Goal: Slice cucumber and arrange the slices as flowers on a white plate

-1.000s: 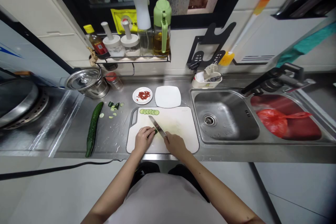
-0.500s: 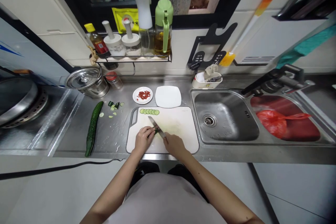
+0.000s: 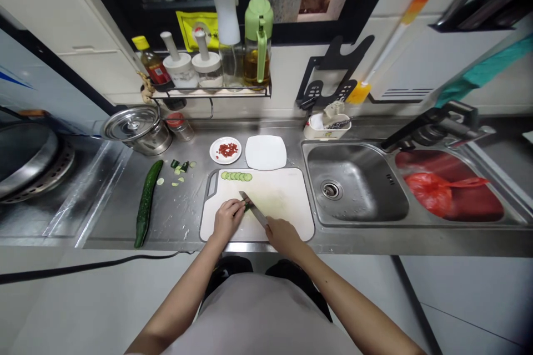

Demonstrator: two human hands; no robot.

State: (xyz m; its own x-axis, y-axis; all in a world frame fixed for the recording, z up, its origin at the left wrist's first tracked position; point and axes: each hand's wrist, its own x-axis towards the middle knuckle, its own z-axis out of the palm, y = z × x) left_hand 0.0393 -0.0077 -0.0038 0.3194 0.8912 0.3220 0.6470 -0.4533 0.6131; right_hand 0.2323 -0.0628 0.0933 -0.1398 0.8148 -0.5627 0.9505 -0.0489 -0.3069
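My right hand (image 3: 284, 237) is closed round the handle of a kitchen knife (image 3: 255, 211), whose blade slants up and left over the white cutting board (image 3: 287, 191). Fingers of my left hand (image 3: 228, 218) are closed on a small dark green piece of cucumber (image 3: 247, 205), mostly covered by the fingertips and lying against the blade. A row of overlapping cucumber slices (image 3: 236, 176) lies along the board's far left part. On the counter to the left rests a long whole cucumber (image 3: 148, 204), with several cucumber scraps (image 3: 180, 167) close by.
Behind the board are a plate of red chopped bits (image 3: 225, 151) and a white square plate (image 3: 265, 152). A steel sink (image 3: 358, 186) lies to the right, with a red bag (image 3: 431, 194) in its second basin. A lidded pot (image 3: 141, 130) stands back left, below a seasoning shelf (image 3: 212, 91).
The knife and my right hand have drawn slightly toward me and to the right. My left hand keeps its place on the cucumber piece.
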